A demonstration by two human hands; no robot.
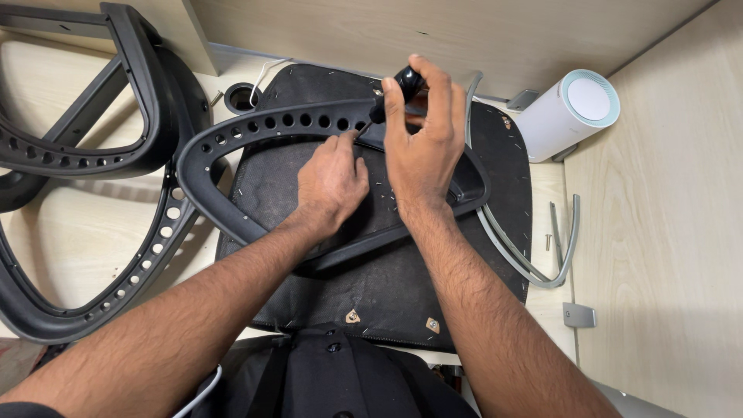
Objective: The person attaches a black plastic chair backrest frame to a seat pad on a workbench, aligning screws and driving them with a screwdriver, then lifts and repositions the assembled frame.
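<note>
Right hand (pixel 422 147): clamped on black round-handled screwdriver (pixel 404 83), long axis 1-to-7 o'clock, tip down-left | Left hand (pixel 331 182): fingers together, pinching at tip on black perforated plastic armrest loop (pixel 255 128) | Loop lies across dark fabric seat underside (pixel 387 286) | White cylinder (pixel 569 112) at 2 o'clock on pale wooden surface (pixel 658 232).

Both forearms bare, entering from the bottom edge and angling inward toward the centre of view. Left hand (pixel 331 179): palm down, back of hand up, fingers curled, fingertips pinched together at the front and pointing up and to the right. Right hand (pixel 422 147): raised slightly higher, back of hand toward the camera, wrist straight, fingers extended upward and wrapped closed around a grip at the top. The two hands sit just beside each other, thumbs nearly touching.
</note>
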